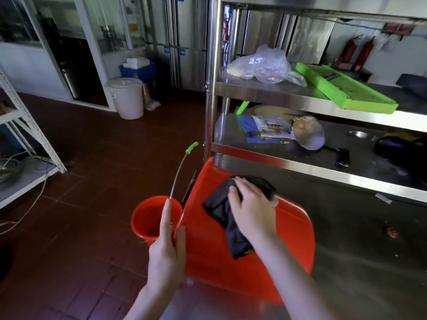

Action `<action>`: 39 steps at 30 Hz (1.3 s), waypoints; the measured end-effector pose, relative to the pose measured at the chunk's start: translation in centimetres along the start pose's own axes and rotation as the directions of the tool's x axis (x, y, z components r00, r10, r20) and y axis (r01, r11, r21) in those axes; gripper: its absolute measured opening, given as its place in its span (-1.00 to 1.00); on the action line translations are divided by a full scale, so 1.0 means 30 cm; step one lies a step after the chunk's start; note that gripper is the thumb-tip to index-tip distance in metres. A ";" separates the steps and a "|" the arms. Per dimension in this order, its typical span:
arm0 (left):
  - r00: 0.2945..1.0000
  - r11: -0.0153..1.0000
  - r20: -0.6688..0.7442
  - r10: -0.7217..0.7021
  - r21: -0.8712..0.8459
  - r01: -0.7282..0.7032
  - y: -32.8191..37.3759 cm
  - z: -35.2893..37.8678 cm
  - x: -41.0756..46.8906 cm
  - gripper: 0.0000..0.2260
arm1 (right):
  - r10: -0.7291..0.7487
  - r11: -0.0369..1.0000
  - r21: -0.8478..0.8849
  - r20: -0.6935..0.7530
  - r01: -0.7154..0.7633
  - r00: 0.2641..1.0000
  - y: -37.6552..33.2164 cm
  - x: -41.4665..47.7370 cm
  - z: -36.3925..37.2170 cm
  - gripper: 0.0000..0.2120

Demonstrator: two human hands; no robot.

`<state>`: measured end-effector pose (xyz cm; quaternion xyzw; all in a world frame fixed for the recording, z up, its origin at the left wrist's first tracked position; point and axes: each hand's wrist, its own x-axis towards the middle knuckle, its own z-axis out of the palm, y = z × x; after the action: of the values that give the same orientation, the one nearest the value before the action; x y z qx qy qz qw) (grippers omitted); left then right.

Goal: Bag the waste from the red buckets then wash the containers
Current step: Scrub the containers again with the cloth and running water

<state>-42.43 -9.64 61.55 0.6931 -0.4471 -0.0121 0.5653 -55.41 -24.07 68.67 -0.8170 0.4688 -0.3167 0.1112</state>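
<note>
Two red buckets show, and neither is bagged or washed yet. On the tiled floor at the left stands the small red bucket [147,218], with what looks like dark residue at its bottom. A wire handle [179,172] rises beside it. The left hand [166,257] pinches the rim of the large red bucket [288,239], thumb on one side and straight fingers on the other, holding it tipped. A folded black bag [221,211] lies on that bucket's red surface, unopened. The right hand [251,209] rests flat on it, fingers together. By my reading, unfolding the bag, filling it and all the washing remain.
</note>
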 end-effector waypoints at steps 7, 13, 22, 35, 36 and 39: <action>1.000 1.000 0.028 -0.009 -0.022 0.009 0.008 -0.013 -0.058 -0.51 | 0.571 0.821 -0.037 0.024 -0.570 0.820 0.287 -0.020 -0.181 -0.71; 0.999 0.999 0.003 0.037 0.021 -0.037 0.007 -0.030 -0.090 -0.45 | -0.010 0.999 0.032 0.023 0.009 1.000 -0.082 -0.022 -0.002 -0.70; 0.998 0.998 0.061 0.003 0.068 -0.008 0.153 -0.082 0.109 -0.31 | -0.271 0.960 0.056 -0.056 0.274 0.961 -0.110 -0.164 0.033 -0.63; 0.930 0.960 0.332 -0.159 0.272 0.067 0.270 0.013 0.304 -0.48 | 0.294 0.955 0.076 -0.086 -0.288 0.952 0.327 -0.145 -0.157 -0.77; 0.938 0.967 0.318 -0.142 0.249 0.061 0.266 0.002 0.270 -0.46 | 0.377 0.926 0.063 -0.065 -0.373 0.924 0.359 -0.128 -0.172 -0.80; 0.953 0.987 0.280 -0.112 0.143 0.074 0.254 -0.030 0.174 -0.42 | 0.384 0.923 -0.008 -0.035 -0.385 0.923 0.337 -0.101 -0.178 -0.78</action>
<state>-43.44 -11.95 70.47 0.7399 -0.4912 -0.1097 0.4464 -66.85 -26.35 66.73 -0.7047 0.6239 -0.2988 0.1576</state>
